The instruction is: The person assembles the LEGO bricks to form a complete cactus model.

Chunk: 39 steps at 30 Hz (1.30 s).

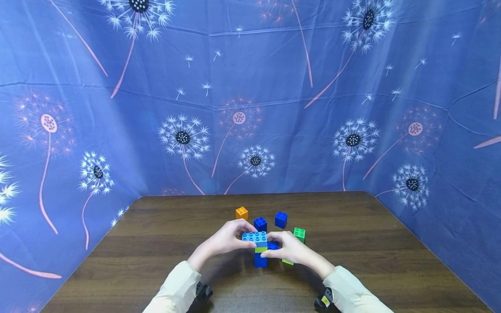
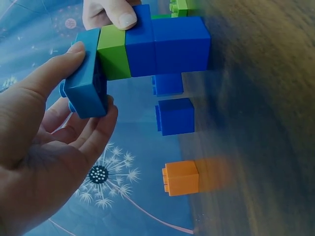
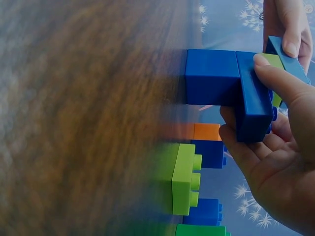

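A small tower of toy building bricks stands between the hands. Its bottom is a blue brick [image 3: 211,76], with a longer dark blue brick [image 3: 253,98] across it and a lime block [image 2: 114,51] above. On top sits a light blue brick [image 1: 254,238], overhanging to the left; in the left wrist view it looks slightly tilted, and I cannot tell whether it is fully seated. My left hand [image 1: 231,237] pinches this light blue brick between thumb and fingers. My right hand [image 1: 290,248] grips the longer dark blue brick at its right-hand overhang.
Behind the tower are an orange brick [image 1: 242,213] and two blue bricks, one nearer [image 1: 260,224] and one farther right [image 1: 281,219]. A green brick [image 1: 299,234] and a partly hidden lime brick [image 3: 183,179] lie right, near my right hand. A dandelion-print cloth hangs beyond the wooden table [image 1: 176,213].
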Each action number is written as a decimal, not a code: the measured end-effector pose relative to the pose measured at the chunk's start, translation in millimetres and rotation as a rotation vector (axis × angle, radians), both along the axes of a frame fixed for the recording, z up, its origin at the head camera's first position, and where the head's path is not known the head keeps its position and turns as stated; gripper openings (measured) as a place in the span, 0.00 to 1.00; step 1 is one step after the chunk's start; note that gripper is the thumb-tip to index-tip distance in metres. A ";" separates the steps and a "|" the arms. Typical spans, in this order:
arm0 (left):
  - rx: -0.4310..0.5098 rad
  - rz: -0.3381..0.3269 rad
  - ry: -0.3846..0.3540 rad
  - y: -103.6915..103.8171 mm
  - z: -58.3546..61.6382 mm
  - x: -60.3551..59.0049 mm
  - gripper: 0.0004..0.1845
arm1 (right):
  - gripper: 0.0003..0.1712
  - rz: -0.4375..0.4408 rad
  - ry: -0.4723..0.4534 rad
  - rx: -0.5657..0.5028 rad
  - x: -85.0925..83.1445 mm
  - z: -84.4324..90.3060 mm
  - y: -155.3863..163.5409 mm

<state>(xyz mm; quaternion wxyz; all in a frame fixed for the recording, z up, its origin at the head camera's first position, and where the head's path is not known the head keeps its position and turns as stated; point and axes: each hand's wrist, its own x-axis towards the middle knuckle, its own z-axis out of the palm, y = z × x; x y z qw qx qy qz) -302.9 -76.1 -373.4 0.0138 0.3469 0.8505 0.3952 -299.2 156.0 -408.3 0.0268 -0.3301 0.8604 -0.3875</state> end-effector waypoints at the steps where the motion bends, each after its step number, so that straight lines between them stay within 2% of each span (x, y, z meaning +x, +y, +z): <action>1: -0.008 0.000 0.004 0.2 0.8 0.0 0.18 | 0.19 0.002 0.003 0.000 -0.1 -0.2 0.1; 8: -0.057 -0.008 0.028 1.9 4.7 0.0 0.17 | 0.20 0.001 -0.016 0.002 -0.9 -0.5 1.5; 18: -0.042 0.002 0.043 2.6 1.3 -0.8 0.16 | 0.17 -0.005 0.011 0.000 3.5 4.2 -1.1; 25: -0.043 0.005 0.055 2.3 1.7 1.3 0.16 | 0.19 -0.012 0.003 0.012 0.0 1.5 0.0; 39: -0.003 0.037 -0.057 0.5 -2.2 -0.8 0.19 | 0.21 -0.018 -0.024 0.018 0.2 1.4 -1.2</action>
